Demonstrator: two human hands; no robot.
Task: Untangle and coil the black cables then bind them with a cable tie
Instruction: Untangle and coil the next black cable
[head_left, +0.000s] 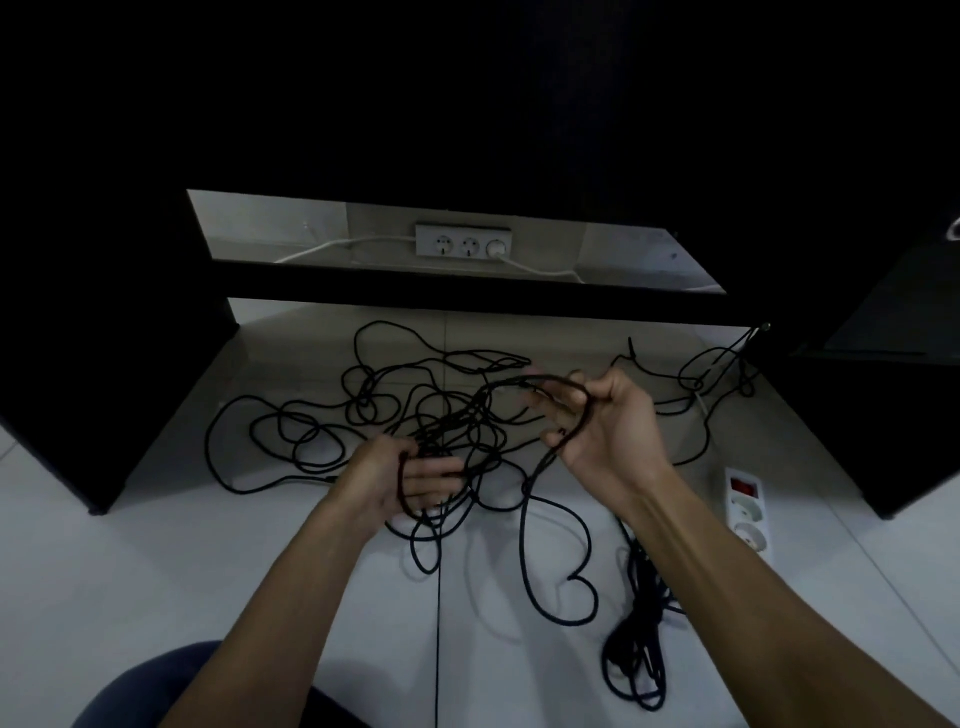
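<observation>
1. I judge the main risk to be pulling a knot tight. My right hand (602, 421) holds several strands looped through its curled fingers, and those strands run straight down into the dense middle of the black cables (415, 415). Lifting hard would cinch the crossings there.
2. A second risk, as I read it: loops slipping off my left hand (410, 475). Its palm faces up, and loops lie across the palm and loosely curled fingers. I cannot tell whether the thumb pins them. If it does not, the gathered turns could drop back into the pile.
3. The far end of the cable runs toward the dark frame at the floor's right back corner, near a small white piece I cannot identify. A tug might snag there.
4. I see no cable tie that I can name, so binding may stall later.
5. The cables look thin, matte black, limp and long. They lie in many open overlapping loops on the pale tiled floor (156, 571), under the dark desk (467, 306) crossbar, from the left panel to the right panel.
6. A separate black bundle (639, 649) lies near my right forearm, beside a white power strip (748, 514) by the right edge.
</observation>
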